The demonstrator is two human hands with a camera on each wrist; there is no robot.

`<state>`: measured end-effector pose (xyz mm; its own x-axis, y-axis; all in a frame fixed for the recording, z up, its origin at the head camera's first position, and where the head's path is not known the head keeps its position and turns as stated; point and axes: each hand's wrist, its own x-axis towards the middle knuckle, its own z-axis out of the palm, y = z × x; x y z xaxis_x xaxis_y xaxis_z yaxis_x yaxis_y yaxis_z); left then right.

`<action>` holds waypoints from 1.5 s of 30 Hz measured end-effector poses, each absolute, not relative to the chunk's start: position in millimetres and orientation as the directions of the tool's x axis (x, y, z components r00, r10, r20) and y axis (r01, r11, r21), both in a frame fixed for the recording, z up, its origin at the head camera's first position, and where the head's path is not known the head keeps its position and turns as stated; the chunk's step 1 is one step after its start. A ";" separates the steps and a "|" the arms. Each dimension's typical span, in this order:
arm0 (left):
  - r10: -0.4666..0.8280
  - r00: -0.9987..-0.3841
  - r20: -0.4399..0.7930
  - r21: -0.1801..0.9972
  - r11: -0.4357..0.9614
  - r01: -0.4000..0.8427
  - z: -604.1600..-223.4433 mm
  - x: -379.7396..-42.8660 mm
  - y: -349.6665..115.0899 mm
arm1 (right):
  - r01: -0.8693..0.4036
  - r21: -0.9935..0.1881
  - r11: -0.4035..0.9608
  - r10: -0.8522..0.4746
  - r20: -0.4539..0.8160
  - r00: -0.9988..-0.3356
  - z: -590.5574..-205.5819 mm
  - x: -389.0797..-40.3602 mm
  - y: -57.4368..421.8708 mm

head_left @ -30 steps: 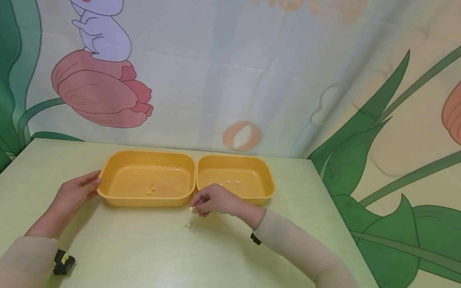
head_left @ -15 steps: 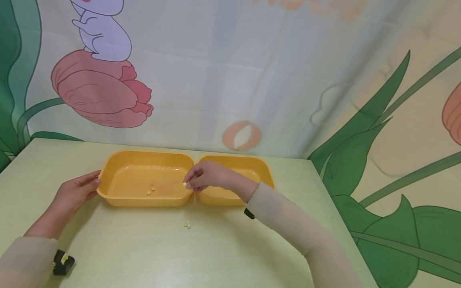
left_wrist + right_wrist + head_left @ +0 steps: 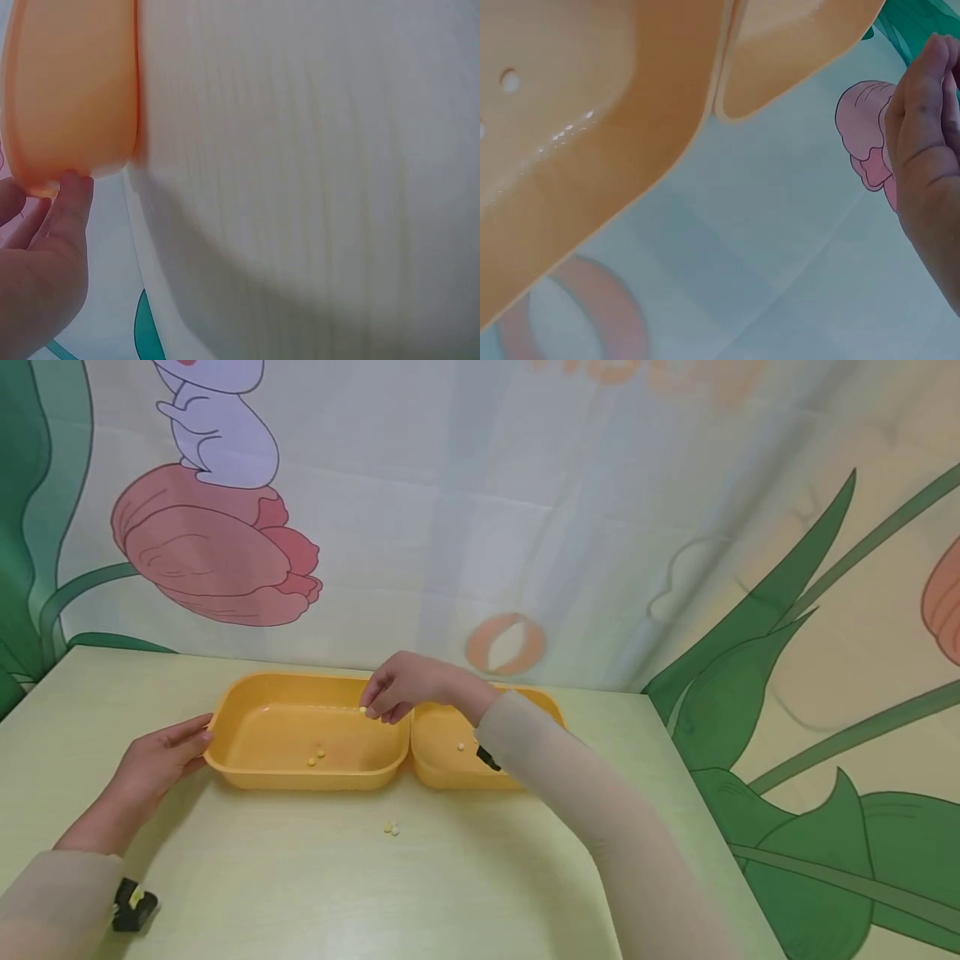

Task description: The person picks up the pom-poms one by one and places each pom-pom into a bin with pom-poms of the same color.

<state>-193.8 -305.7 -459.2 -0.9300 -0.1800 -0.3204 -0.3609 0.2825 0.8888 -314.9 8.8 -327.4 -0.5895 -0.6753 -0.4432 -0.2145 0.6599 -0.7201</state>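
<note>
Above tabletop (image 3: 300, 877), left hand (image 3: 153, 762) grips left tray (image 3: 277, 727); right hand (image 3: 408, 685) pinches yellow bead (image 3: 363, 710); sleeve (image 3: 577, 785) partly hides right tray (image 3: 442, 767).

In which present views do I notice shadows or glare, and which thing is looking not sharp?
Head view: soft shadows on the table, a thin glint inside the left tray; left wrist view: dim, a broad shadow across the table; right wrist view: bright glare specks inside the right tray, and the orange ring print looks soft-edged.
</note>
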 end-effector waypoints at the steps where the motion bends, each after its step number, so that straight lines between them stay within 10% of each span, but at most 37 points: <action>1: -0.179 -0.930 -0.320 0.889 0.282 -0.360 -459.3 -193.8 -305.9 | -0.219 -0.717 0.662 -0.679 -0.450 -0.580 -326.4 -317.1 5.6; 23: -0.172 -0.929 -0.329 0.885 0.286 -0.366 -455.3 -192.5 -308.4 | -0.188 -0.641 0.744 -0.643 -0.610 -0.463 -323.3 -349.9 -59.5; 45: -0.155 -0.941 -0.302 0.893 0.299 -0.336 -456.4 -190.9 -306.2 | 0.107 -0.436 0.893 -0.320 -0.786 -0.529 -361.6 -350.3 -81.8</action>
<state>-190.9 -306.2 -456.4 -0.9407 -0.1552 -0.3017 -0.3358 0.2990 0.8932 -350.3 -81.8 -361.6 -0.5293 -0.3201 -0.7858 0.1074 0.8934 -0.4363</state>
